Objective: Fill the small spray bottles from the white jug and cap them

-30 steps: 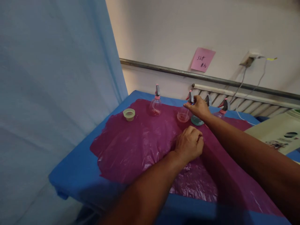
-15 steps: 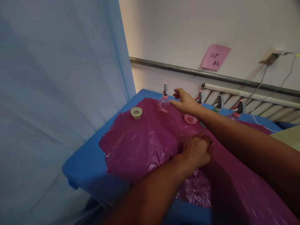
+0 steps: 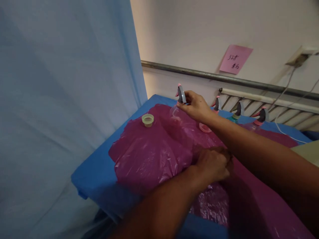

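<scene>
My right hand (image 3: 198,104) has its thumb and fingers closed round the neck of a clear spray bottle (image 3: 181,94) with a grey and pink trigger head. The bottle leans slightly, and its see-through body is over the purple plastic sheet (image 3: 149,156). Lower down, my left hand (image 3: 214,166) is closed on a gathered part of that plastic, its fingertips mostly hidden. A small pale green cup (image 3: 148,120) sits on the plastic to the left of the bottle. A pink round dish (image 3: 204,127) shows partly behind my right forearm.
Three more spray bottles (image 3: 238,109) stand at the back right, near a radiator (image 3: 271,104). The table (image 3: 99,166) has a blue cover. A blue curtain (image 3: 62,83) hangs on the left. A pipe (image 3: 184,70) runs along the wall, below a pink note (image 3: 236,59).
My right hand has closed on the spray bottle, which has turned and tilted. My left hand stays closed at the plastic. The view has shifted slightly.
</scene>
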`<state>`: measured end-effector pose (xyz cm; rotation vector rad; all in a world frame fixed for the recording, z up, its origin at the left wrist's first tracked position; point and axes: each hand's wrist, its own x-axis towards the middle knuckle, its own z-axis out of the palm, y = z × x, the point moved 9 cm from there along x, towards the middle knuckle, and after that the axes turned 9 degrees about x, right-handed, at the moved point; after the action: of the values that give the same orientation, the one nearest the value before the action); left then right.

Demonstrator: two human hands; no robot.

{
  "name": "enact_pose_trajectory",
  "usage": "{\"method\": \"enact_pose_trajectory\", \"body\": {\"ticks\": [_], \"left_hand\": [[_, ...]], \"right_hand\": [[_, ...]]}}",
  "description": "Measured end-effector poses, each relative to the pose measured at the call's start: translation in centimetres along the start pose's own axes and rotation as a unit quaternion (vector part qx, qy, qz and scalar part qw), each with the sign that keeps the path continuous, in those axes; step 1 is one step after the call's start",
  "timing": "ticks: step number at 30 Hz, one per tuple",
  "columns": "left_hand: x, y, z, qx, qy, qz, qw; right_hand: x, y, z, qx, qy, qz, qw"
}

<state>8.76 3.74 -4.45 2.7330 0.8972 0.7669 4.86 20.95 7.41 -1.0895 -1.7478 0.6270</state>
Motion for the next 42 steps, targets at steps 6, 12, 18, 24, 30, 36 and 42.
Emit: {"method": "enact_pose_trajectory", "body": {"ticks": [6, 12, 18, 24, 30, 36, 42], "left_hand": [[-0.3, 1.2, -1.2, -0.018, 0.014, 0.075, 0.997], [-0.3, 0.8, -4.6, -0.102, 0.118, 0.086, 0.984], [0.0, -1.0, -6.3, -0.123, 0.218, 0.052, 0.967], [0.4, -2.2, -3.8, -0.138, 0.146, 0.009, 0.979], [0.4, -2.5, -3.8, -0.178, 0.139, 0.000, 0.974], [0.4, -3.1, -3.4, -0.200, 0.126, 0.000, 0.972], [0.2, -3.5, -3.1, -0.193, 0.127, -0.007, 0.973]], "right_hand": [[-8.6, -5.0, -10.0, -0.014, 0.041, -0.038, 0.998], [-15.9, -1.1, -17.8, -0.008, 0.161, 0.031, 0.986], [-19.6, 2.4, -15.9, 0.078, 0.187, 0.064, 0.977], [-21.4, 3.4, -13.4, 0.125, 0.220, 0.055, 0.966], [-22.2, 3.9, -12.8, 0.132, 0.257, 0.035, 0.957], [-22.2, 3.3, -13.0, 0.093, 0.236, 0.028, 0.967], [-22.4, 3.1, -12.2, 0.087, 0.180, 0.034, 0.979]]}}
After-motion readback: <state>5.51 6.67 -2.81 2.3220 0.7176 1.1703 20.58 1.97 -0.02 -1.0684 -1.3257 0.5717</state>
